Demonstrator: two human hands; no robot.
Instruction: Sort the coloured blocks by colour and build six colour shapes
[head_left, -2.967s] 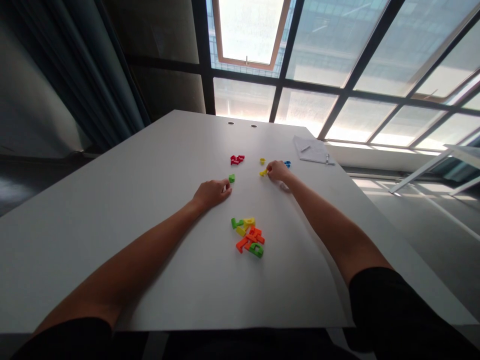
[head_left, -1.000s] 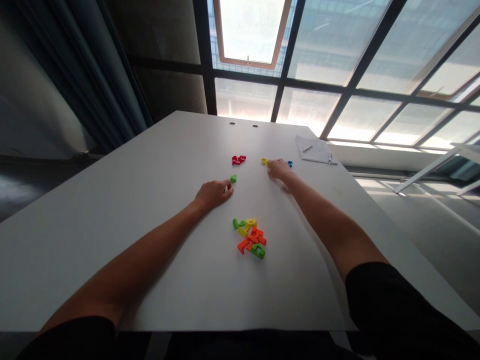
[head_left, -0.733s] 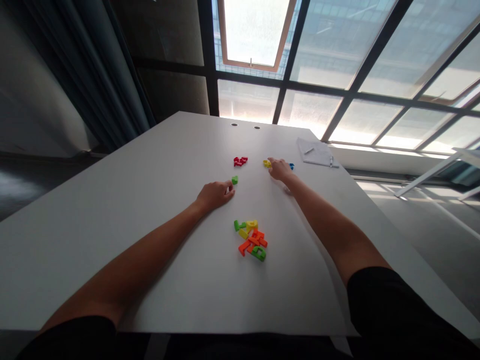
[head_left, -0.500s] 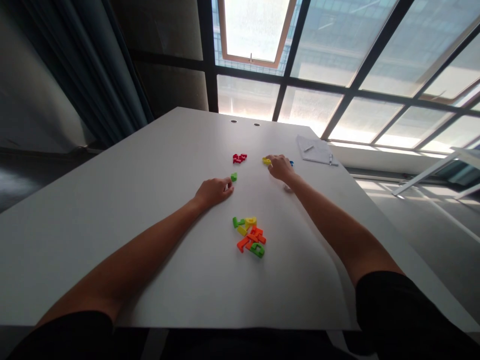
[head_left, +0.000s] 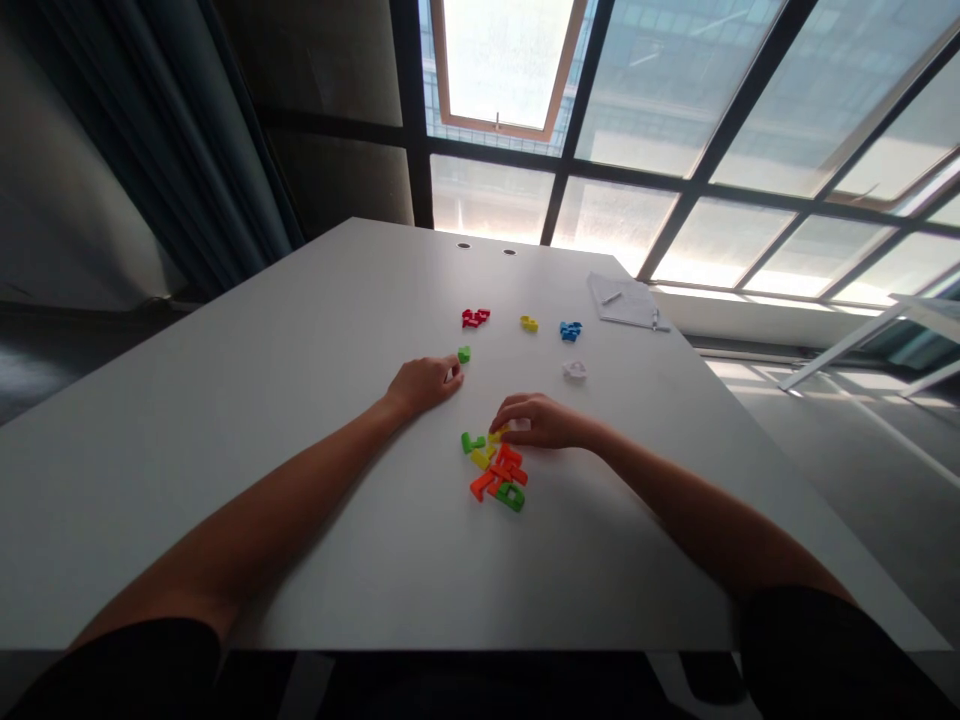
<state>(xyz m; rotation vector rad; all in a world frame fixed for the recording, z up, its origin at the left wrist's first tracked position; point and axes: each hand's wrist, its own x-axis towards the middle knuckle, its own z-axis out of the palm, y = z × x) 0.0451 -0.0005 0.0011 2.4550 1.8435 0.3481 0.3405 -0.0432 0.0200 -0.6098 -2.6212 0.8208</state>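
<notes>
Mid-frame, our right hand part-covers a chunky yellow plastic piece above orange plastic pieces; our left hand adjoins a green plastic block; finger grips unclear.

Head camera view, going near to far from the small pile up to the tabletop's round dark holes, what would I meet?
Nearest green piece → right hand → pale piece → blue pieces → round dark holes.
</notes>
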